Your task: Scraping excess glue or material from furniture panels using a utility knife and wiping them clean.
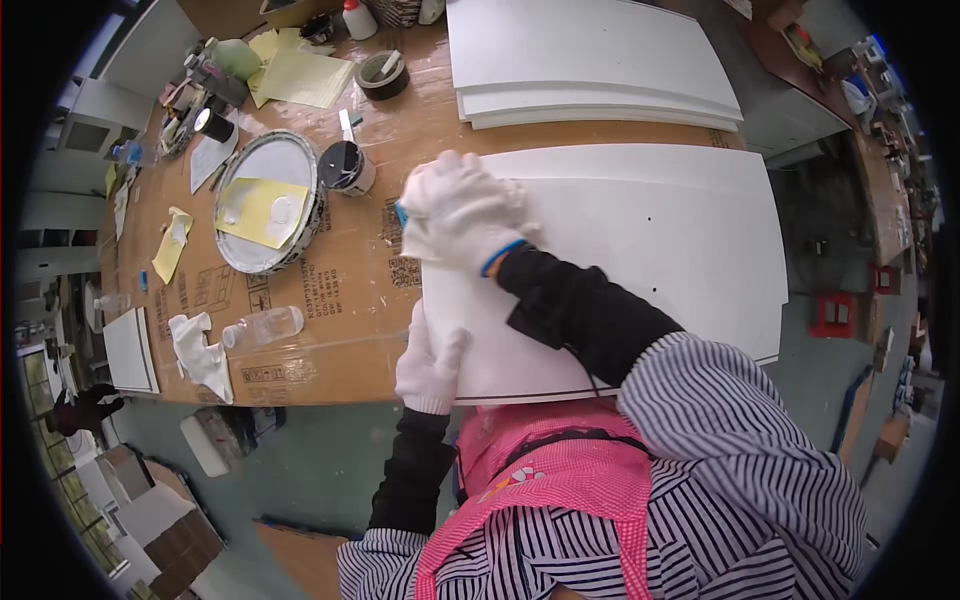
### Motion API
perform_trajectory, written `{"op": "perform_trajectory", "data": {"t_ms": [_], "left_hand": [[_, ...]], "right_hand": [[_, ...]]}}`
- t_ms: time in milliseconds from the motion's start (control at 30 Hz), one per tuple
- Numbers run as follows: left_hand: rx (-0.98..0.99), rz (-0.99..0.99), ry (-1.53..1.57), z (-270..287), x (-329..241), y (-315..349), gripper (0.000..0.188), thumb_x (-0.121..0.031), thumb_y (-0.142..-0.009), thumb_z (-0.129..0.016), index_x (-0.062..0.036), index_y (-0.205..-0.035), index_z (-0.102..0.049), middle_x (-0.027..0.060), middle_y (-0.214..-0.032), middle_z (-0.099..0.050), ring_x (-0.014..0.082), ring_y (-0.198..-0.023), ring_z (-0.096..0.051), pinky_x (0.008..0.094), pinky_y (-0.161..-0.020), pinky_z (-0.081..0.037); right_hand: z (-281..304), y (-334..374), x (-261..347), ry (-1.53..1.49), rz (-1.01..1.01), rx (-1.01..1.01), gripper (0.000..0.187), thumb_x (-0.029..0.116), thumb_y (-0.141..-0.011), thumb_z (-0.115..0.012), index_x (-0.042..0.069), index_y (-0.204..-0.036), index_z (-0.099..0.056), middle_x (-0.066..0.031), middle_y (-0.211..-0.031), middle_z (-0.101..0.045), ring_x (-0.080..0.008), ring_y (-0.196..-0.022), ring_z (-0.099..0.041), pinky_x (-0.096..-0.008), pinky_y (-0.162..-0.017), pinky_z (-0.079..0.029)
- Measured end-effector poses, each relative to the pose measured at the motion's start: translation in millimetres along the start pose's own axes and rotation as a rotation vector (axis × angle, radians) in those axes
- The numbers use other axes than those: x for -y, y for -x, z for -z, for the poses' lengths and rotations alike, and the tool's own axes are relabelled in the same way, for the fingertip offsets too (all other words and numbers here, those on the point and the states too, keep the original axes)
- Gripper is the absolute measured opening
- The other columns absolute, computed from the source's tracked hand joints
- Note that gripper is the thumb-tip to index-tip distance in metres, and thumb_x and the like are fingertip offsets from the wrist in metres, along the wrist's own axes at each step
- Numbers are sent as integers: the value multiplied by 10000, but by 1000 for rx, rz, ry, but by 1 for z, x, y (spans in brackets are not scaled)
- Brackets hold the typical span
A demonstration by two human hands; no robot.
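A large white panel (600, 300) with small dark holes lies before me, on top of another white sheet that shows along its far edge. My right hand (465, 205), in a white knit glove with a blue cuff, is closed and presses at the panel's far left corner. Bunched under its fingers is what looks like a white cloth (413, 238); a bit of blue shows beside it. My left hand (430, 365), also white-gloved, grips the panel's left edge near the front, its thumb on top and its other fingers partly hidden.
Left of the panel are a round bucket lid (270, 160) with yellow sandpaper (262, 210), a dark-lidded jar (347, 168), a clear bottle (265, 328) and a crumpled white cloth (200, 355). Stacked white panels (590, 60) lie at the back; a tape roll (382, 75) sits beside them.
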State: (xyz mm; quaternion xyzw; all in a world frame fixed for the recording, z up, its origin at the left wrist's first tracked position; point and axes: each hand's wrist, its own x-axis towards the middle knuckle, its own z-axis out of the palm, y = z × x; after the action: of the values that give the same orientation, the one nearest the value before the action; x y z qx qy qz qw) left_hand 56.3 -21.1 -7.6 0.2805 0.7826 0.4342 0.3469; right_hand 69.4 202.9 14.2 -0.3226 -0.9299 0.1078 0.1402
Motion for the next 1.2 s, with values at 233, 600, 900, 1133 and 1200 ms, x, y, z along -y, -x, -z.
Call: {"op": "perform_trajectory", "data": {"t_ms": [233,600,900,1133,1200], "left_hand": [[-63,138,-36,5,8,4,776,-355,-926,-760,65,-1511,-470,214,-1281,-687,256,-1182,-652,371,-1037,-497],[-27,-12,239,3,14,3,741,-87,-956,-678,63,-1593,-332,195,-1496,-546,249,-1324,-562,360,-1113,-454],[2,-42,202,-8,23,-4,690,-54,-962,-634,81,-1578,-355,217,-1557,-478,277,-1377,-511,371,-1163,-400],[-110,-41,97,0,16,7,651,-23,-988,-569,73,-1591,-344,219,-1587,-444,277,-1403,-486,371,-1176,-385],[-110,-46,85,-3,13,4,646,-8,-992,-544,69,-1598,-334,226,-1603,-430,274,-1417,-480,368,-1178,-384]], "right_hand": [[-4,43,45,-576,184,338,219,136,-860,-656,197,-1059,-723,-96,-1159,-668,-311,-1084,-672,-468,-891,-559],[125,155,-254,544,-797,-68,454,462,-909,-665,91,-1170,-669,-166,-1125,-659,-366,-1142,-589,-529,-983,-468],[-4,6,-9,-61,-30,124,365,411,-835,-753,126,-1063,-762,-128,-1140,-635,-331,-1057,-607,-465,-769,-532],[37,75,-94,-203,-65,-46,428,461,-843,-662,116,-1087,-734,-110,-1173,-657,-311,-1126,-590,-512,-872,-522],[82,135,-194,166,18,-155,427,438,-871,-627,127,-1154,-700,-125,-1195,-651,-328,-1139,-588,-497,-940,-520]]}}
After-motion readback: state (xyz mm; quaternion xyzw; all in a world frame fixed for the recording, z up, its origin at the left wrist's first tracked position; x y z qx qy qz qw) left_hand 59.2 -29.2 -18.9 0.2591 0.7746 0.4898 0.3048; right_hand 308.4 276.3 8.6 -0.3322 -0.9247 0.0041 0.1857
